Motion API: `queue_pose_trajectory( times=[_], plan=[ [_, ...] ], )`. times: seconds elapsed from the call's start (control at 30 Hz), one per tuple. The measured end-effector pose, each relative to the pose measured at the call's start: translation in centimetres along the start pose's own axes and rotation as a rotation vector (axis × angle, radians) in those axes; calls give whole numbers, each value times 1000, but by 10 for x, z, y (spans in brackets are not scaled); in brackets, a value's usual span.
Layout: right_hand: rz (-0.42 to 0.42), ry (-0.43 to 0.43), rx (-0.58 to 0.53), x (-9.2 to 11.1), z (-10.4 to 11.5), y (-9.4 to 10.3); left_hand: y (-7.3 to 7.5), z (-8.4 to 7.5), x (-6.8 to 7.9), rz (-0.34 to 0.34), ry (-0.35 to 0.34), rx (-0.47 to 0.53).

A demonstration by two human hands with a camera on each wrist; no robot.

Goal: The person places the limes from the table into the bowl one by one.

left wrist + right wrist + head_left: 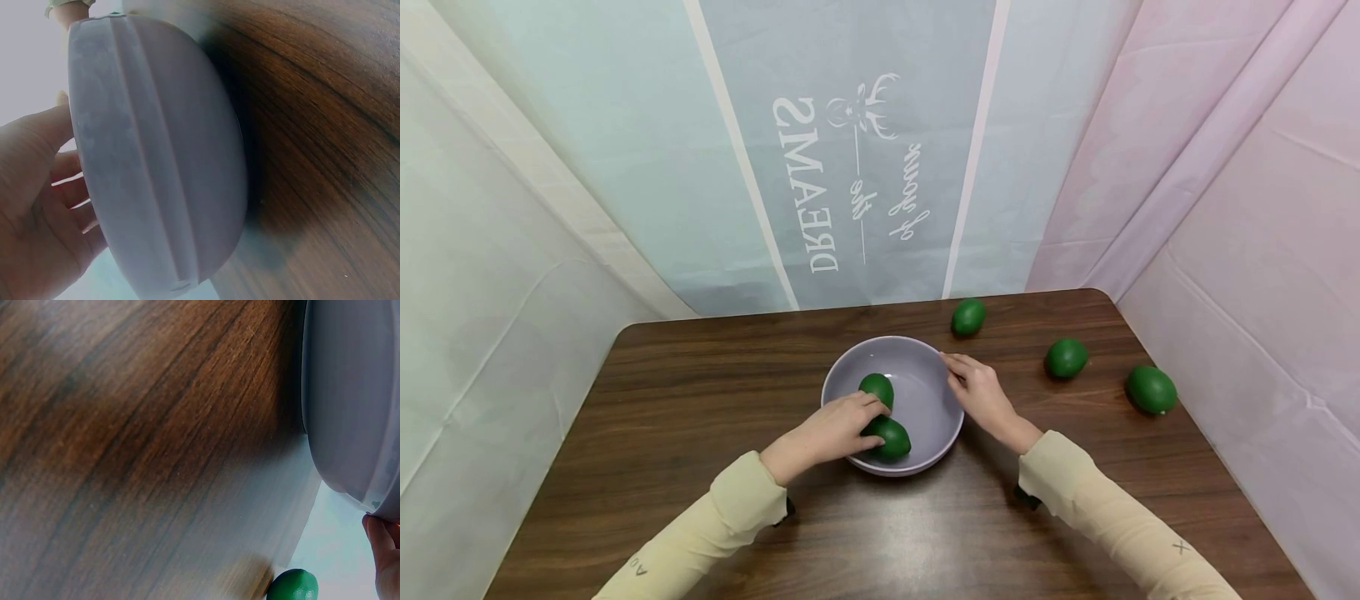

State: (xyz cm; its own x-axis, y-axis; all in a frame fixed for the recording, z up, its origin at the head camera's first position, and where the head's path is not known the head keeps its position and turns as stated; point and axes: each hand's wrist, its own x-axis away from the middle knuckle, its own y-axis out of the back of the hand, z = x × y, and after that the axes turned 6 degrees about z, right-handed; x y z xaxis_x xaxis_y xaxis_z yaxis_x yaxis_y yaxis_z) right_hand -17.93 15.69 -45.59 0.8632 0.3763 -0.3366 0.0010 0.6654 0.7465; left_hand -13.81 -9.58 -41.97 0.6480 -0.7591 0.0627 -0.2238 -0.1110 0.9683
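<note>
A lilac-grey bowl stands on the table with two green limes inside. My left hand reaches over the near left rim, thumb and fingers round the nearer lime. The farther lime lies right by those fingers. From below, the left wrist view has the left hand beyond the outer wall of the bowl, with both limes hidden. My right hand holds the right side of the bowl at its rim; its fingertips touch the rim in the right wrist view.
Three more limes lie on the table: one near the back edge, one to its right, and another farther right. The dark wooden table meets a printed cloth behind, with pale cloth walls on both sides.
</note>
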Motion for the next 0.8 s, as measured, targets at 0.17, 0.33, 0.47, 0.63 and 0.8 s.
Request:
queue_pose_trajectory(
  times=[0.17, 0.33, 0.47, 0.63, 0.8],
  plan=[
    [-15, 7, -11, 0, 1, 1, 1, 4, 2, -46, -22, 23],
    [-13, 12, -4, 0, 0, 0, 2, 8, 4, -130, -32, 43],
    [-4, 6, -4, 0, -1, 0, 3, 12, 5, -196, -28, 51],
    [-6, 4, -9, 0, -1, -1, 1, 19, 6, -283, -14, 73],
    [-10, 2, -8, 1, -1, 0, -3, 27, 7, -375, 0, 113]
  ],
)
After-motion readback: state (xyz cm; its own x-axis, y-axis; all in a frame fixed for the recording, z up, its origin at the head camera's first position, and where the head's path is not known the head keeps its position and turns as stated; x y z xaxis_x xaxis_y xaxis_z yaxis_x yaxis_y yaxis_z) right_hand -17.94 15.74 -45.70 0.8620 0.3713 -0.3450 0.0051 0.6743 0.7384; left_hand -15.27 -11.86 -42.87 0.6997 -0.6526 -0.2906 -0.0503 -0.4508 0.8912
